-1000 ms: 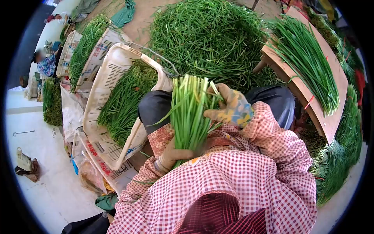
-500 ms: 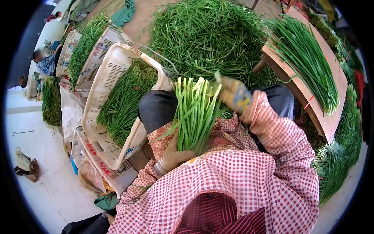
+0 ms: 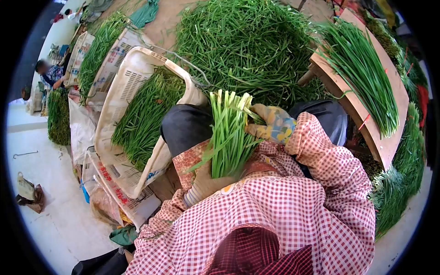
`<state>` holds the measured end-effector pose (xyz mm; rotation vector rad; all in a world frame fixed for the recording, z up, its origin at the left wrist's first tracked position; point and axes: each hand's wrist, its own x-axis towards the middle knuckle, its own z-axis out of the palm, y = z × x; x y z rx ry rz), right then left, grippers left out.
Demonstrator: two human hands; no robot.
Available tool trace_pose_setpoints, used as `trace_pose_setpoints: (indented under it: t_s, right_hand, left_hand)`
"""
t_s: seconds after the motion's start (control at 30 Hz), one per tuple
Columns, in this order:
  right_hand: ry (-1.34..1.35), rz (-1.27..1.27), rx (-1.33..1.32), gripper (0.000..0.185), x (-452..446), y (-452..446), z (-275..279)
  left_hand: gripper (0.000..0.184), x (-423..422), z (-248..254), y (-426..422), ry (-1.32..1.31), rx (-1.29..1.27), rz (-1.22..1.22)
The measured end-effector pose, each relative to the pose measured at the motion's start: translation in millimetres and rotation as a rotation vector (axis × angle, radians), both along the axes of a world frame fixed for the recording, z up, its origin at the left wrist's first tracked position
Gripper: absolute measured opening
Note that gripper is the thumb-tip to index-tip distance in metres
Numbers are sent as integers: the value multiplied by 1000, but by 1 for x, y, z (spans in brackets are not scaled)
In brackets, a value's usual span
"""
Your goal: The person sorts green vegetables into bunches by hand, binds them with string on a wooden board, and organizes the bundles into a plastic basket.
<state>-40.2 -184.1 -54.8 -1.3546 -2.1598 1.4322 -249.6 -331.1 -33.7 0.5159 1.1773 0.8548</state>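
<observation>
A bunch of garlic chives (image 3: 227, 142) stands in my lap, its pale stem ends pointing up and away from me. My left hand (image 3: 201, 183), in a light glove, is wrapped round the lower, leafy part. At the upper right of the bunch is my right hand (image 3: 270, 121), in a glove with a blue and yellow pattern. Its fingers are closed on stalks just below the pale ends; the fingertips are partly hidden. Some stalks there lean out to the right. Beyond my knees lies a large heap of loose green leaves (image 3: 243, 46).
Left of me leans a white plastic crate (image 3: 105, 123) with chives in it. Another filled crate (image 3: 114, 59) stands behind it. A wooden bench (image 3: 389, 91) on the right bears a long bundle of chives (image 3: 362, 73). A person (image 3: 52, 75) sits at the far left.
My right hand, blurred beside the stem tops before, has come down and closed on stalks at the bunch's right side. The bunch shifted slightly; my left hand keeps its hold.
</observation>
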Motion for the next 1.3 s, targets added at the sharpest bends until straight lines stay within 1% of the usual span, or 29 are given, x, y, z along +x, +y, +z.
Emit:
trace_pose_setpoints:
  t_s: [0.07,0.1,0.13,0.2,0.23,0.3,0.33,0.37,0.4,0.43,0.47,0.5,0.53,0.57,0.6,0.7,0.73,0.77,0.8,0.83,0.87,0.93,1.03,1.1,1.13,1.17,1.2,1.27,1.3]
  right_hand:
    - [19,40,170,50,-3,0,-20]
    - [14,45,173,50,-1,6,-23]
    - [511,-386,-306,45,0,17,-25]
    - [341,-358,83,35,17,38,-28]
    - [406,-229,145,36,30,37,-20]
    - [368,-40,182,50,16,25,19]
    - [268,139,144,68,15,21,38]
    - [127,223,262,81,10,20,33]
    - [30,227,190,75,6,21,32]
    - [-62,232,119,69,0,22,31]
    - [-59,230,120,69,-5,19,28]
    - [-71,263,190,60,-10,16,25]
    - [-83,297,258,51,-13,14,23]
    - [-81,301,257,51,-15,17,26]
    - [-153,415,124,44,-15,22,33]
    - [-114,414,323,34,-5,13,-18]
    - [274,266,82,32,-5,14,-32]
    - [656,105,-162,31,-9,16,-27]
    - [408,-30,-295,29,-1,15,-8]
    - [413,-186,-414,30,-5,16,-11]
    - [466,-267,-545,25,-3,20,-5]
    - [570,-472,-747,18,-2,33,5]
    - [664,-821,-582,19,6,67,0]
    - [735,-769,-317,21,33,107,-31]
    - [441,-793,-184,33,36,111,-28]
    - [437,-785,-182,33,34,109,-30]
    - [690,-428,-233,29,28,98,-27]
    - [521,152,84,28,22,73,-10]
    - [98,356,430,32,11,61,21]
  left_hand:
    - [100,-5,6,3,119,41,-111]
    - [100,-5,1,2,115,43,-106]
    - [101,-6,-8,1,19,101,-89]
    - [102,-7,-8,3,-76,165,-61]
    - [102,-7,-3,5,213,202,-220]
    - [102,-12,-10,4,500,232,-383]
    - [102,-18,-30,1,665,580,-473]
    - [103,-18,-31,1,739,756,-524]
    - [103,-17,-32,1,818,936,-556]
    - [103,-17,-28,-2,606,611,-480]
    - [103,-17,-26,-3,498,449,-446]
    - [103,-17,-25,-4,399,287,-394]
    - [104,-19,-29,-6,327,322,-365]
    - [104,-19,-32,-8,290,338,-346]
    - [104,-19,-35,-11,253,354,-327]
    - [107,-12,-30,-6,90,265,-111]
    - [108,-13,-20,1,190,174,-234]
    - [110,-13,-13,6,290,83,-357]
    - [110,-12,-12,5,289,82,-356]
    - [111,-10,-13,4,231,84,-309]
    - [112,-10,-13,3,177,86,-259]
    - [112,-12,-13,4,196,85,-272]
    - [112,-12,-14,3,202,80,-279]
    - [112,-13,-16,2,196,74,-269]
    - [111,-14,-16,2,230,111,-295]
    - [111,-13,-18,2,261,147,-319]
    - [111,-12,-17,2,256,144,-309]
    - [110,-10,-13,8,154,92,-297]
    - [110,-9,-20,7,125,79,-296]
